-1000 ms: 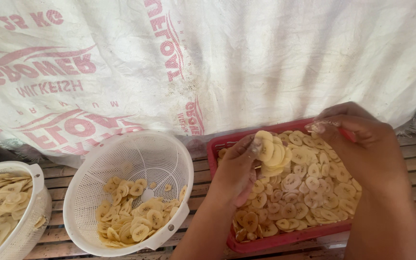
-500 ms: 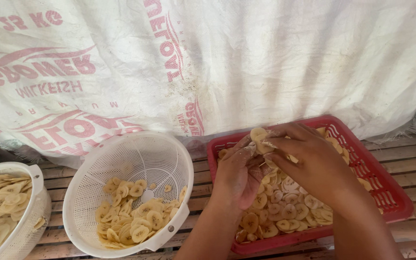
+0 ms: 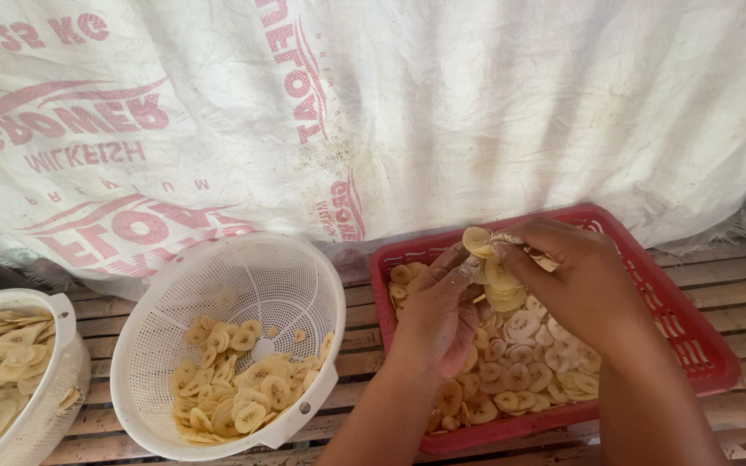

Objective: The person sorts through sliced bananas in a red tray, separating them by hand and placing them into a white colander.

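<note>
Nearest, the left hand (image 3: 432, 315) cups a stack of pale yellow round banana slices (image 3: 501, 283), fingers curled under it, over the red rectangular plastic basket (image 3: 692, 332) full of slices. The right hand (image 3: 576, 276), which earlier gripped the basket's far rim, now pinches the stack's top. The stack's long axis runs roughly upright, tilted toward the far white printed sack cloth (image 3: 442, 103). Left stands the white round plastic colander (image 3: 218, 285).

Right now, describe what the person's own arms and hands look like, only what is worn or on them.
Both forearms are bare to the bottom edge of the picture: no sleeves, gloves, watch or bracelets show. The left hand has a pale, powdery or wet film on its fingers. The right hand carries no ring that can be seen; its fingertips are partly hidden, so nails cannot be judged.
</note>
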